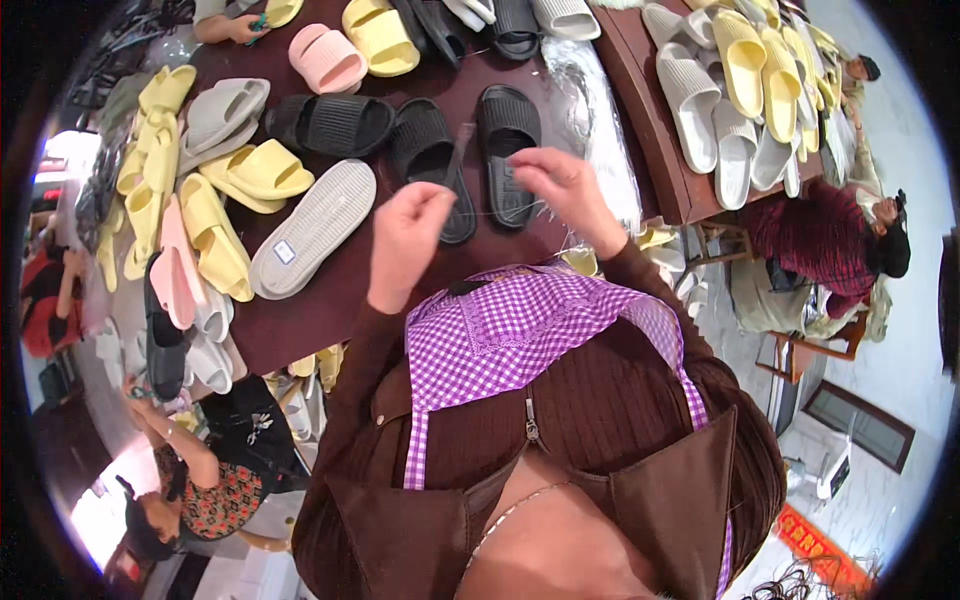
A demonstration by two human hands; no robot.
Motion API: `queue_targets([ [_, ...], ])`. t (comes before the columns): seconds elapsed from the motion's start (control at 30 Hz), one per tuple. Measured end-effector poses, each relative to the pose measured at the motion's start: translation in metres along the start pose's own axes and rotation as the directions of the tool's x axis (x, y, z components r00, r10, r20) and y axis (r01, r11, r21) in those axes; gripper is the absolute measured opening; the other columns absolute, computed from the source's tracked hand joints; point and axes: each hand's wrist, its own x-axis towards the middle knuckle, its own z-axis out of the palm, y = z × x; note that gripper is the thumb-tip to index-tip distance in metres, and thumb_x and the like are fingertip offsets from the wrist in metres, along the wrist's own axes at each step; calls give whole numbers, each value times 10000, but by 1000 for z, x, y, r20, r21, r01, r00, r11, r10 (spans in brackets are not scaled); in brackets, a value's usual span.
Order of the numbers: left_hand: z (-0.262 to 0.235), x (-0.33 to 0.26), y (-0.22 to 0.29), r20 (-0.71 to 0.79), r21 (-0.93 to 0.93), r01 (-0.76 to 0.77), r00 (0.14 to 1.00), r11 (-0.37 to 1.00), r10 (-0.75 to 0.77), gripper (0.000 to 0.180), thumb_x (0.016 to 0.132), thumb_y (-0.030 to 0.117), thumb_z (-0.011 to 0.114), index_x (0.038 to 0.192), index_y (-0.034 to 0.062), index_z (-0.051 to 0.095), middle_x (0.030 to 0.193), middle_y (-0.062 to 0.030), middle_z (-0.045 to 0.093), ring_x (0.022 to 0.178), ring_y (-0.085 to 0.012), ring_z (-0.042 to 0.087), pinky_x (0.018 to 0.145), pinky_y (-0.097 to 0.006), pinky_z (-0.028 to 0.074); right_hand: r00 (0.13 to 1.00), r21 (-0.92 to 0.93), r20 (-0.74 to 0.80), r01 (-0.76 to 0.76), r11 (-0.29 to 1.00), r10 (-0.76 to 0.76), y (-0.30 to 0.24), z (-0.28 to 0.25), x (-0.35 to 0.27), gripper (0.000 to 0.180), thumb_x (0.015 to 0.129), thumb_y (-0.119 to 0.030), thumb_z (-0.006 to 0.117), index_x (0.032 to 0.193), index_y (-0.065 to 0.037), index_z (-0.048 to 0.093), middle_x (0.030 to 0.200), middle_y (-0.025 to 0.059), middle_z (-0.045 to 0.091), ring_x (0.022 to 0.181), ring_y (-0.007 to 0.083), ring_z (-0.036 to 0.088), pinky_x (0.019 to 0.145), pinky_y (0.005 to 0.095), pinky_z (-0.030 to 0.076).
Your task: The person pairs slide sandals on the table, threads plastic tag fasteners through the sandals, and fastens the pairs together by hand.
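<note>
The left hand is curled, thumb and forefinger pinched on a thin pale thread. The thread runs across to the right hand, whose fingertips are pressed together on its other end. Just beyond both sets of fingers lie two black slides on the dark table. A grey upturned sole lies left of the left fingers.

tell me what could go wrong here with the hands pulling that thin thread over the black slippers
The thread stretched between the left hand and right hand looks very fine, so it might snap or slip from the fingers. It hangs just above the black slippers, so it could snag on a strap. The grey sole-up slipper lies close enough to the left hand to get knocked.
</note>
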Motion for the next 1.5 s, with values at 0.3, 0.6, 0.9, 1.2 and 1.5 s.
queue_targets([
  [0.3, 27, -5, 11, 174, 182, -381, 920, 907, 352, 76, 812, 40, 575, 840, -21, 611, 766, -139, 595, 631, -245, 582, 566, -304, 451, 988, 479, -41, -112, 871, 150, -41, -12, -5, 124, 897, -86, 518, 835, -2, 586, 726, 50, 576, 607, 110, 536, 573, 234, 444],
  [0.6, 10, -16, -1, 244, 287, -621, 783, 729, 572, 65, 765, 30, 611, 826, 17, 592, 777, -110, 555, 709, -267, 574, 609, -332, 467, 947, 491, -123, -202, 847, 297, 2, -51, 5, 162, 913, -137, 498, 814, -19, 546, 720, 71, 585, 554, 135, 535, 503, 252, 438],
  [0.9, 17, -12, -87, 381, 419, -584, 808, 696, 449, 64, 760, 58, 626, 776, 18, 578, 781, -112, 560, 713, -294, 582, 607, -362, 475, 743, 102, 172, -667, 738, 647, 109, 16, 1, 207, 854, -199, 532, 748, -24, 560, 662, 59, 605, 497, 129, 573, 440, 254, 439],
  [1.2, 43, 14, -121, 339, 559, -527, 850, 640, 403, 105, 803, 108, 575, 736, 29, 553, 755, -114, 535, 705, -300, 574, 599, -378, 474, 762, -6, 86, -644, 765, 642, 143, 26, 33, 217, 852, -164, 509, 831, 38, 586, 680, 77, 625, 536, 148, 602, 434, 270, 452],
  [1.5, 60, 33, -127, 363, 767, -505, 851, 397, 381, 108, 809, 133, 575, 758, 53, 523, 776, -107, 531, 679, -270, 597, 578, -368, 495, 807, 292, -50, -551, 782, 588, 141, 49, 18, 225, 812, -79, 549, 997, 47, 542, 773, 100, 635, 615, 149, 609, 475, 272, 472],
])
